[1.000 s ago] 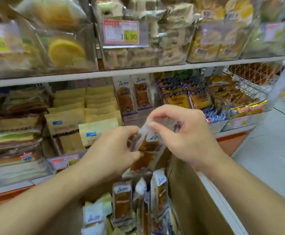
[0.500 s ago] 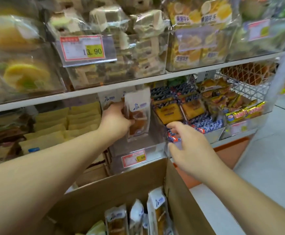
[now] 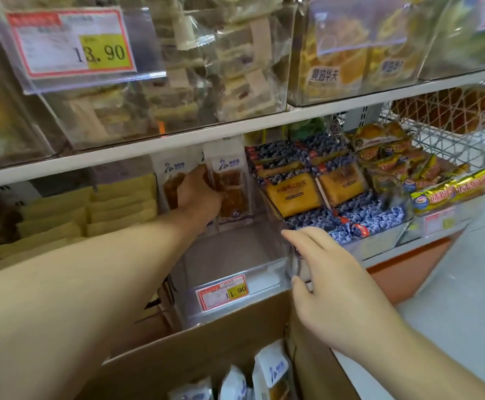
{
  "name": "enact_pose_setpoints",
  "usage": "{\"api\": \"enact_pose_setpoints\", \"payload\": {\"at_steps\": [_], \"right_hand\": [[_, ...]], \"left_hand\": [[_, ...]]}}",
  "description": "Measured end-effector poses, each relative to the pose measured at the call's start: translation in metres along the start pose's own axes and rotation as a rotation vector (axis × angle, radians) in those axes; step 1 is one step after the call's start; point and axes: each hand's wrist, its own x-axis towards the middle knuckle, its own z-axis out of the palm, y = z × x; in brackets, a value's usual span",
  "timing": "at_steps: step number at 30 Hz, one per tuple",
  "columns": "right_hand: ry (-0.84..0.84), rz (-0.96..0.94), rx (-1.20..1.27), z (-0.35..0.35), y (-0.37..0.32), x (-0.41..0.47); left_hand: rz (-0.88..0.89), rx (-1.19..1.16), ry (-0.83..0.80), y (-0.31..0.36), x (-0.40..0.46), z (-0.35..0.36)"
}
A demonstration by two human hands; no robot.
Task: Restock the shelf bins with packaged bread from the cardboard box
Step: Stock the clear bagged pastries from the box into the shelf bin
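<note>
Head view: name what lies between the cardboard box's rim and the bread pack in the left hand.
The clear bin's bare floor and its price tag, seen in the head view.

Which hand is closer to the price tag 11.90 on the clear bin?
Right. The right hand hovers just right of the price tag, by the clear bin front corner. The left hand is deep at the bin's back, holding a bread pack.

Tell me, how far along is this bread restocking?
Early, it seems. Done: one bread packet stands at the back of the clear bin. In hand: the left hand holds a second packet upright beside it, while the right hand rests at the bin's front corner. Left: most of the bin's floor is bare, and more packets wait in the cardboard box.
</note>
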Motion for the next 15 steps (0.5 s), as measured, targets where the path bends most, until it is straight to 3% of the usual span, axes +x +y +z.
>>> {"api": "enact_pose_setpoints", "payload": {"at_steps": [10, 15], "right_hand": [[-0.004, 0.010, -0.005, 0.000, 0.000, 0.000], [-0.015, 0.010, -0.007, 0.000, 0.004, 0.002]], "left_hand": [[-0.062, -0.059, 0.056, 0.008, 0.001, -0.003], [-0.030, -0.048, -0.007, 0.020, -0.013, -0.017]]}}
